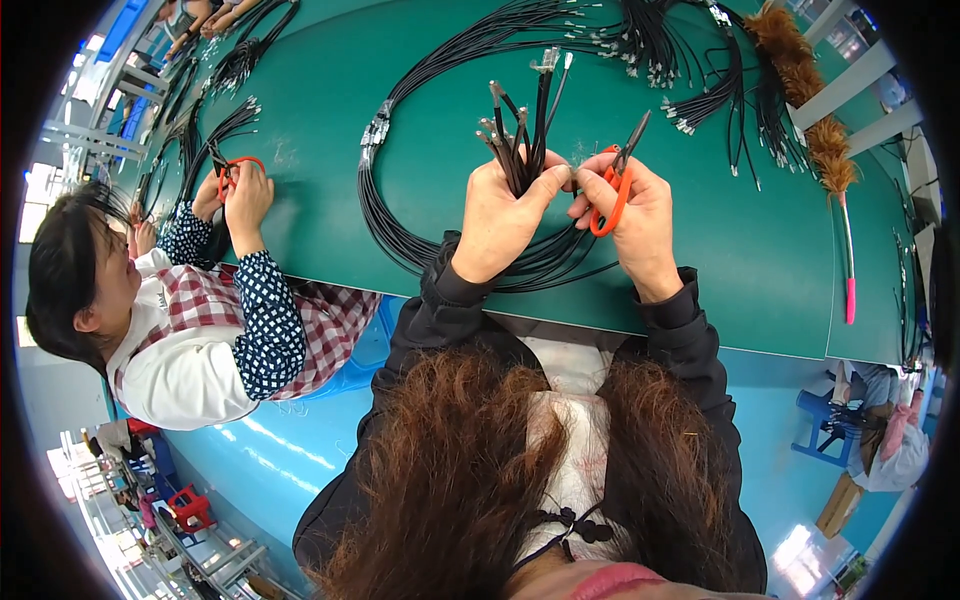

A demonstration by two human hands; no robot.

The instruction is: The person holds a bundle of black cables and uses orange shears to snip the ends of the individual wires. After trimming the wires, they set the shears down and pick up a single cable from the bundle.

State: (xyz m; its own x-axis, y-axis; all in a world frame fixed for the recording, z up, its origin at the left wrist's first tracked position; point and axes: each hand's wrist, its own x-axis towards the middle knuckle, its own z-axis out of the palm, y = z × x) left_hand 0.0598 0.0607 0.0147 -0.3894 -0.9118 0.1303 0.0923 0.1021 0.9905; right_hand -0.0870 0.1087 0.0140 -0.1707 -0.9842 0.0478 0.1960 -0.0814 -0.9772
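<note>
My left hand (507,212) is closed around a bunch of black cables (522,158), whose stripped or connector-tipped ends point up and away from me. Scissors with orange handles (614,196) hang in my right hand (640,215), their dark blades pointing up and to the right. The thumbs and fingertips of both hands meet beside the bunch; whatever small piece is between them is too small to make out. From under my hands the long black cable bundle (385,210) loops left and back across the green table (310,180), bound with a pale tie (376,130).
At the left, a co-worker in a checked apron (205,310) holds orange-handled scissors (238,172) near more cables (225,120). More cable bundles (700,100) lie at the far right, beside a brown feather duster (828,150) with a pink-ended handle. A blue stool (825,425) stands at the right.
</note>
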